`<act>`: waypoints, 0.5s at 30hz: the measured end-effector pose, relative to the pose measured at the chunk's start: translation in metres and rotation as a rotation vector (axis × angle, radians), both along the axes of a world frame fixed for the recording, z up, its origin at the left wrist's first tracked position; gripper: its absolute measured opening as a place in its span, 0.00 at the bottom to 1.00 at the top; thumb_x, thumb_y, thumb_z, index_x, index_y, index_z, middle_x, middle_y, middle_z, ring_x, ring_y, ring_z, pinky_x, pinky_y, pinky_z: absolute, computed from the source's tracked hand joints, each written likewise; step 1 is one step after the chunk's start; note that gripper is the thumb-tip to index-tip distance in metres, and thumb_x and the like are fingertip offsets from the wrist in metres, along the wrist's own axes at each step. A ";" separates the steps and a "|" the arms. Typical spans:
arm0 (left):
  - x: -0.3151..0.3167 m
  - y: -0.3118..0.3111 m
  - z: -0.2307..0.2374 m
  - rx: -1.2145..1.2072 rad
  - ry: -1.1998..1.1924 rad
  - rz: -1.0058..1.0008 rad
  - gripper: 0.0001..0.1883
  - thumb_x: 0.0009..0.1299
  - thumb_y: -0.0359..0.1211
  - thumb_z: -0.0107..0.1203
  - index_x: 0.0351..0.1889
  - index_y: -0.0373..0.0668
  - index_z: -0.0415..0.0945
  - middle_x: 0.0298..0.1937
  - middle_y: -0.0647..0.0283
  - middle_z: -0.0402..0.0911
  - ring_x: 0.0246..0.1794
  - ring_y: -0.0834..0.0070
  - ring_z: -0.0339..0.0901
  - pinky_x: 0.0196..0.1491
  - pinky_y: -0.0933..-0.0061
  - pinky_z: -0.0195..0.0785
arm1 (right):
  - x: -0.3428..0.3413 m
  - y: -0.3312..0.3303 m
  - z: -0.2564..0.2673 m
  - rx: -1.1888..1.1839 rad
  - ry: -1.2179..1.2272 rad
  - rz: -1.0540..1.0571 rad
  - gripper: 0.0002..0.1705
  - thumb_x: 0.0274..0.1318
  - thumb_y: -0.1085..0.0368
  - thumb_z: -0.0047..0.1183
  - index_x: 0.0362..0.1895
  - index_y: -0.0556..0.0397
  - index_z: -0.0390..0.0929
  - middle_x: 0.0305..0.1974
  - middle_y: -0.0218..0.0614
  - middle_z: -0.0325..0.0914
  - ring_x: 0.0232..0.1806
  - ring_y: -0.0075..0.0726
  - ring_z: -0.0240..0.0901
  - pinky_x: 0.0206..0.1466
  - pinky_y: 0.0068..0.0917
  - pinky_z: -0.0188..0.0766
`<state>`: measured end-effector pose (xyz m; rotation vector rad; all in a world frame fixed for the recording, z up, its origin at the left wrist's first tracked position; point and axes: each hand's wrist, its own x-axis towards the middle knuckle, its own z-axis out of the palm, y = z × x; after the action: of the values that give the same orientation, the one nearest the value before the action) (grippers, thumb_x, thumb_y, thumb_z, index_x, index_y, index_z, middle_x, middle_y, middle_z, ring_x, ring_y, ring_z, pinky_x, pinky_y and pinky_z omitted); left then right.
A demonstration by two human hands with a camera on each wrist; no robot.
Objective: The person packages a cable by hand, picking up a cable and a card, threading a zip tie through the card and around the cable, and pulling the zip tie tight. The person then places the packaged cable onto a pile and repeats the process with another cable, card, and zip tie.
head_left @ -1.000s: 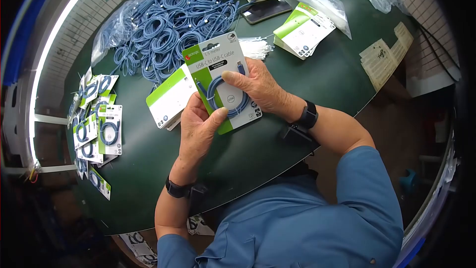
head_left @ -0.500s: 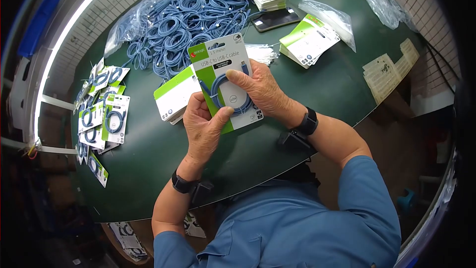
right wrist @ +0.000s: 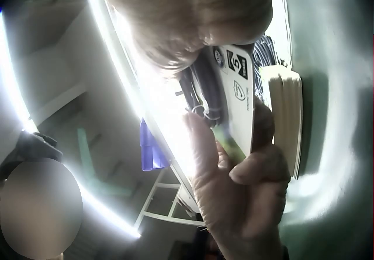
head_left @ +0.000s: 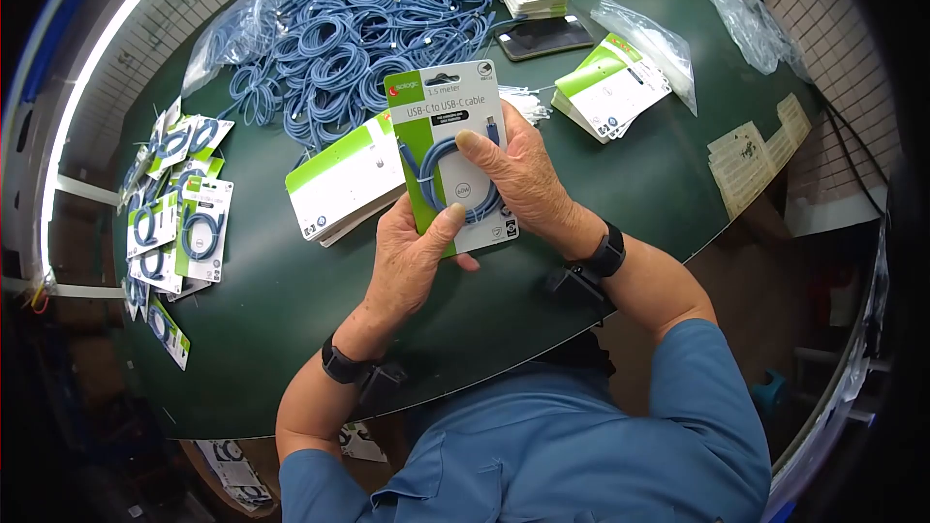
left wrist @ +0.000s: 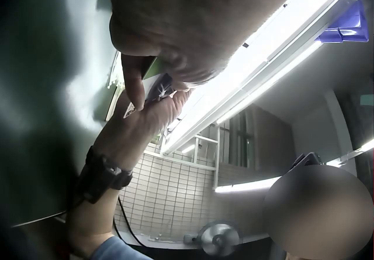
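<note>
Both hands hold up a white-and-green retail card printed "USB-C to USB-C cable". On its front lies a coiled blue cable with a plug near each upper side. My left hand grips the lower left of the card, thumb on the front over the coil and fingers behind, one fingertip showing below the bottom edge. My right hand pinches the right side, its thumb across the coil's top right. In the right wrist view, a thin tie binds the cable close to the left thumb.
Behind the card lies a stack of blank cards. A large heap of blue cables fills the back left. Finished carded cables pile up at the left. A phone, more card stacks, white ties and plastic bags lie beyond.
The card has turned a little more upright in both hands. A left fingertip now shows under its bottom edge. The grip of the right hand looks the same.
</note>
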<state>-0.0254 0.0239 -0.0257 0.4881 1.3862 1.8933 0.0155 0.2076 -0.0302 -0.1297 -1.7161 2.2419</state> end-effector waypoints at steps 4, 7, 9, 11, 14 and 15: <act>-0.022 -0.005 0.006 -0.079 0.248 -0.011 0.18 0.75 0.31 0.64 0.60 0.34 0.76 0.45 0.61 0.86 0.40 0.71 0.86 0.39 0.68 0.83 | -0.007 0.008 0.005 0.199 0.073 -0.047 0.37 0.71 0.52 0.62 0.71 0.60 0.62 0.58 0.44 0.78 0.59 0.31 0.76 0.62 0.31 0.77; -0.043 -0.010 0.020 -0.143 0.660 0.069 0.21 0.70 0.28 0.68 0.59 0.37 0.78 0.40 0.62 0.87 0.36 0.69 0.86 0.39 0.66 0.80 | -0.009 0.023 0.020 0.455 0.274 -0.419 0.41 0.69 0.52 0.63 0.73 0.61 0.59 0.60 0.48 0.76 0.63 0.37 0.73 0.66 0.35 0.72; -0.055 -0.022 0.042 -0.269 1.102 0.244 0.26 0.63 0.26 0.71 0.61 0.41 0.79 0.38 0.63 0.87 0.35 0.65 0.85 0.41 0.63 0.78 | 0.000 0.033 0.042 0.768 0.372 -0.605 0.40 0.67 0.52 0.65 0.73 0.61 0.62 0.60 0.49 0.76 0.64 0.40 0.72 0.64 0.37 0.71; -0.060 -0.030 0.062 -0.353 1.314 0.372 0.29 0.59 0.25 0.72 0.61 0.42 0.79 0.37 0.63 0.87 0.35 0.63 0.85 0.42 0.62 0.77 | 0.007 0.032 0.055 0.944 0.531 -0.586 0.38 0.65 0.54 0.66 0.70 0.61 0.66 0.58 0.49 0.78 0.62 0.41 0.74 0.61 0.39 0.73; -0.057 -0.029 0.085 -0.247 1.397 0.319 0.32 0.54 0.25 0.73 0.61 0.45 0.80 0.36 0.62 0.86 0.38 0.60 0.85 0.45 0.60 0.76 | 0.014 0.008 0.081 1.195 0.685 -0.472 0.34 0.61 0.59 0.69 0.66 0.60 0.72 0.53 0.47 0.82 0.53 0.45 0.79 0.55 0.41 0.76; -0.055 -0.028 0.089 -0.243 1.400 0.326 0.32 0.54 0.25 0.73 0.61 0.45 0.80 0.36 0.62 0.86 0.38 0.60 0.85 0.45 0.60 0.76 | 0.014 -0.001 0.086 1.283 0.679 -0.366 0.32 0.58 0.62 0.71 0.63 0.60 0.74 0.49 0.45 0.84 0.47 0.47 0.82 0.51 0.41 0.79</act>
<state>-0.0808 -0.0041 0.0632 1.7259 2.6151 1.4823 0.0300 0.2063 0.0561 0.4943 -2.0713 0.5226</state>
